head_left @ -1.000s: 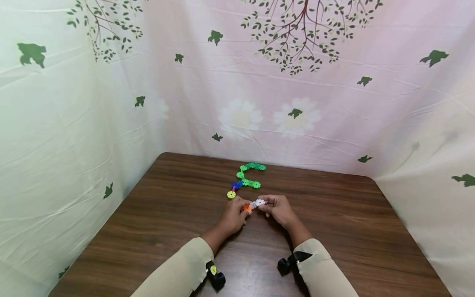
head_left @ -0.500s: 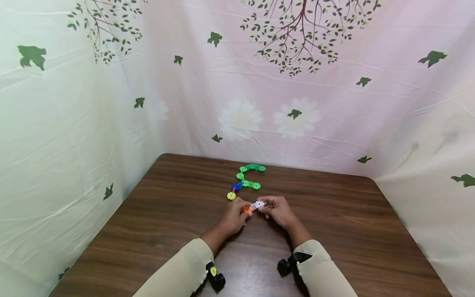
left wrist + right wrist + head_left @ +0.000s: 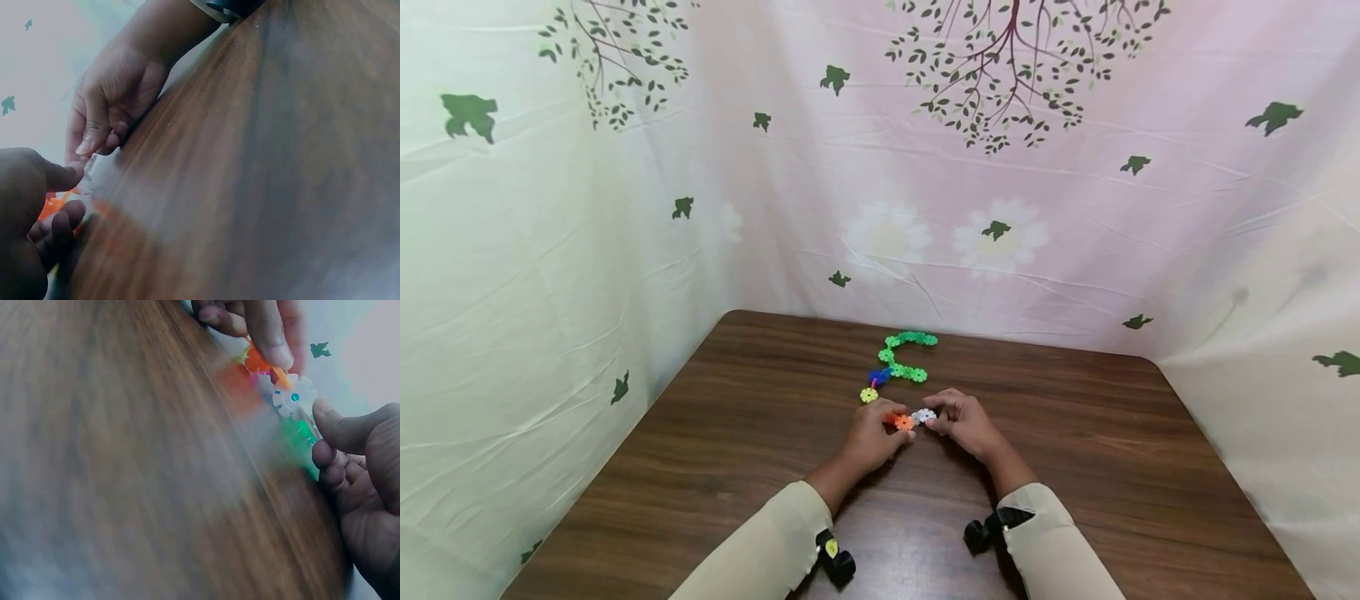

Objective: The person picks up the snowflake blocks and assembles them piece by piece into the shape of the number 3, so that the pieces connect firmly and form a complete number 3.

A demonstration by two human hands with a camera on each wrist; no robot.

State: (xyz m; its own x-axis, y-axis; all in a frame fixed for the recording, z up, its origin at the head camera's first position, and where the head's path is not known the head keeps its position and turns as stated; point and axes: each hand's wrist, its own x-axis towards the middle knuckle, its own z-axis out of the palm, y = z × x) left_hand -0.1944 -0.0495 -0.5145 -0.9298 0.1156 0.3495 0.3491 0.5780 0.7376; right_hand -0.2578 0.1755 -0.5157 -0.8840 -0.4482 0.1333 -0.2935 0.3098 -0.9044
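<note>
Just in front of the left end of a linked chain, my left hand (image 3: 868, 439) holds orange flower-shaped linking discs (image 3: 905, 423) between thumb and fingers. Opposite it, my right hand (image 3: 967, 427) pinches a white flower-shaped disc (image 3: 928, 414) by its edge. The white and orange pieces meet between the hands; in the right wrist view an orange disc edge touches the white disc (image 3: 287, 401). Fingers hide how firmly they are joined. In the left wrist view, orange pieces (image 3: 53, 206) show behind the left thumb.
Behind the hands lies a curved chain of green discs (image 3: 886, 355), continuing through blue discs (image 3: 877, 377) and a pink one to a yellow disc (image 3: 868, 395). The brown wooden table (image 3: 737, 400) is bounded by a printed cloth backdrop (image 3: 925, 192).
The right hand's fingers have shifted on the white disc, and that disc has moved slightly right. More of the orange disc shows as the left fingers spread a little. The chain stays put.
</note>
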